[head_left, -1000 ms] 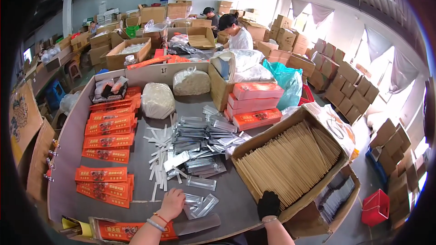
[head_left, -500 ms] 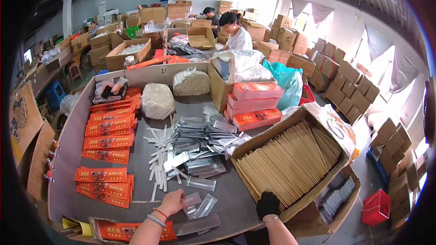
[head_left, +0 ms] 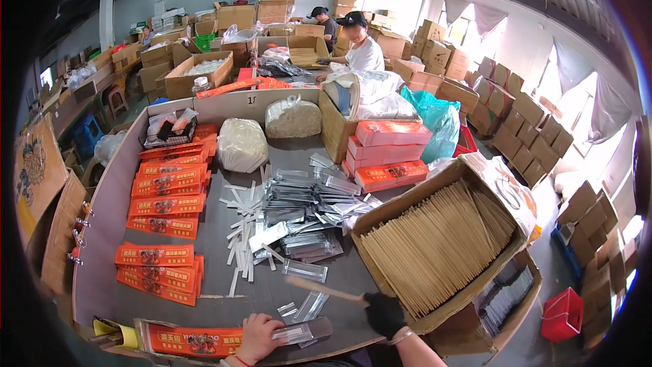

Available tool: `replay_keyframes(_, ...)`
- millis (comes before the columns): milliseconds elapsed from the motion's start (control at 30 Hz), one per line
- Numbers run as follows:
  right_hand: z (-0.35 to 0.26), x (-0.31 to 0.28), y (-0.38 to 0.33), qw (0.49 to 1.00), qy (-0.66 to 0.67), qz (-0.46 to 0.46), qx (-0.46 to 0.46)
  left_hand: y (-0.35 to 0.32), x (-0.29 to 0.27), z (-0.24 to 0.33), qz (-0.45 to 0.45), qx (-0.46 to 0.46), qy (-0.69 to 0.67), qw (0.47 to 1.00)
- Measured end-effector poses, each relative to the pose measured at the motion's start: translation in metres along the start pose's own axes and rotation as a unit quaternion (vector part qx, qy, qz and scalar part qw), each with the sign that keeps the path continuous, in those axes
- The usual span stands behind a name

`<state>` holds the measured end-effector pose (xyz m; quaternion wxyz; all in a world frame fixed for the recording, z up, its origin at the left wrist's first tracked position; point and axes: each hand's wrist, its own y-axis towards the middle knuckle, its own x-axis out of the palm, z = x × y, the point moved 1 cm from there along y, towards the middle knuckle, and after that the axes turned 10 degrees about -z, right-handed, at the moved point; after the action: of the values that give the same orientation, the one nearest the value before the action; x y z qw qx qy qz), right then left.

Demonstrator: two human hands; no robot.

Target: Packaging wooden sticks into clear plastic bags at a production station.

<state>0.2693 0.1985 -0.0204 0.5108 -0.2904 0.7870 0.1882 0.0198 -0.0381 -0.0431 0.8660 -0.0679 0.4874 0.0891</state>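
Note:
My left hand (head_left: 257, 337) is at the near edge of the grey table (head_left: 102, 217) and grips a clear plastic sleeve (head_left: 302, 331) lying flat. My right hand (head_left: 384, 314), in a black glove, holds a bundle of tan sticks (head_left: 322, 289) that points left over the table. Just right of it stands a big cardboard box (head_left: 407, 204) packed with more tan sticks (head_left: 438, 245). A heap of clear and silver sleeves (head_left: 299, 214) lies in the table's middle.
Orange flat packs (head_left: 166, 190) lie in rows on the left, and one orange pack (head_left: 193, 341) lies at the near edge. Pink boxes (head_left: 388, 153) are stacked at the back right beside white filled bags (head_left: 241, 144). Two people work at a far table. Cartons line the walls.
My right hand has come out of the stick box holding a bundle of sticks and swung it left. My left hand has drawn a clear sleeve toward the near edge.

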Motion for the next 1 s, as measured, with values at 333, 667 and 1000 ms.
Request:
replay_keyframes(333, -0.072, 0.083, 0.002, 0.922, 0.074, -0.204, -0.322, -0.027, 0.0, -0.007, 0.021, 0.003, 0.043, 0.999)
replay_keyframes(667, -0.104, 0.13, -0.011, 0.909, 0.238, -0.222, -0.26, -0.003, 0.005, 0.006, -0.024, 0.011, 0.067, 0.997)
replay_keyframes(1000, -0.102, 0.035, 0.006, 0.936, -0.029, -0.172, -0.307, 0.022, -0.081, 0.032, -0.236, 0.086, 0.152, 0.956)
